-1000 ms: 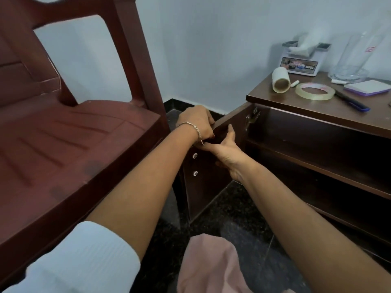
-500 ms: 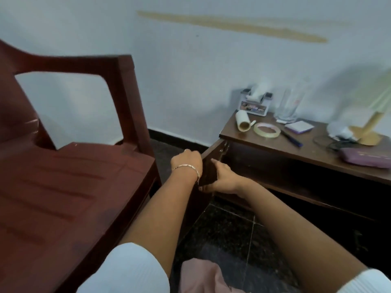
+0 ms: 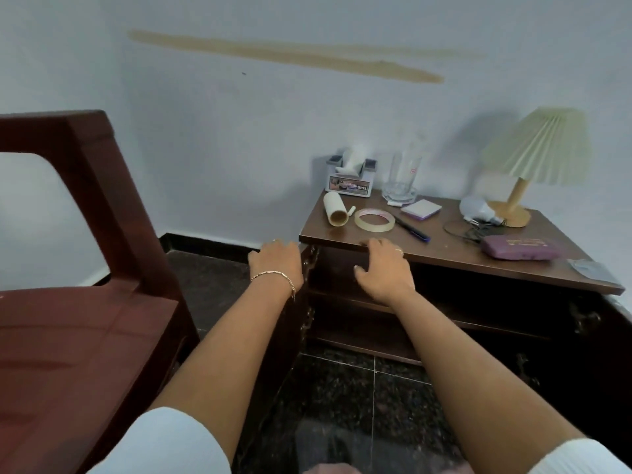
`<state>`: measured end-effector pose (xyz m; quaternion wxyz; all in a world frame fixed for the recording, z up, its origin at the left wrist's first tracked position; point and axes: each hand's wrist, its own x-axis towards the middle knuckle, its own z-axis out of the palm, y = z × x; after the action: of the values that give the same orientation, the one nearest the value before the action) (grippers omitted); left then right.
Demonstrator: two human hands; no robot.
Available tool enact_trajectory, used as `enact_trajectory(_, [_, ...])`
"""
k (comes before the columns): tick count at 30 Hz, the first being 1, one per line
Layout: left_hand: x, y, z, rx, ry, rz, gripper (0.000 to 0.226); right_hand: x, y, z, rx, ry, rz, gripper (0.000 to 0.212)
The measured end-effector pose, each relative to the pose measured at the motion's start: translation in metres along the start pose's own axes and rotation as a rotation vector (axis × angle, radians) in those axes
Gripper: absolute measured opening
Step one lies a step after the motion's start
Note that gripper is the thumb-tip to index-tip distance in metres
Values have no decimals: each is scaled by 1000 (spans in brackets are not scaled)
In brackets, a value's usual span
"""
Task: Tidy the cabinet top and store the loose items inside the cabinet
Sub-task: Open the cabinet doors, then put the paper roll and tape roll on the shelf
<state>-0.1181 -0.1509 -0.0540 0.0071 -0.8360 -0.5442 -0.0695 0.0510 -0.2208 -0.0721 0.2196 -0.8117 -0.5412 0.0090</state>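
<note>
Cluttered cabinet top (image 3: pixel 444 254) (white wall behind); left hand (image 3: pixel 277 265) seemingly empty, right hand (image 3: pixel 384 268) spread open.

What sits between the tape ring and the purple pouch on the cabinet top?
In the head view, a dark pen lies between the tape ring and purple pouch; otherwise bare wood.

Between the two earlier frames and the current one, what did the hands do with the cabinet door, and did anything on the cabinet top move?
The right hand left the door's edge and rose to the front lip of the cabinet top, empty. The left hand stayed at the top edge of the open door. The camera pulled back and up. The tape ring, paper roll, pen and purple case lie as before.
</note>
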Motion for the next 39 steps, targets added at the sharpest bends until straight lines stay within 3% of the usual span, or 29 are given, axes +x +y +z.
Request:
enact_trajectory(7, [67, 36, 16, -502, 31, 107, 58, 50, 15, 16, 104, 184, -16, 48])
enact_trajectory(14, [125, 58, 32, -598, 88, 168, 55, 82, 13, 52, -24, 308, 96, 52])
enact_trajectory(21, [143, 74, 52, -556, 207, 52, 51, 100, 16, 50, -91, 351, 174, 35])
enact_trajectory(25, [142, 79, 54, -613, 316, -11, 48, 103, 21, 46, -93, 341, 182, 41])
enact_trajectory(31, [142, 79, 46, -766, 297, -146, 38, 98, 27, 41, -107, 356, 141, 39])
enact_trajectory(39, [115, 77, 41, -1053, 277, -224, 62, 76, 32, 32, 0, 309, 80, 35])
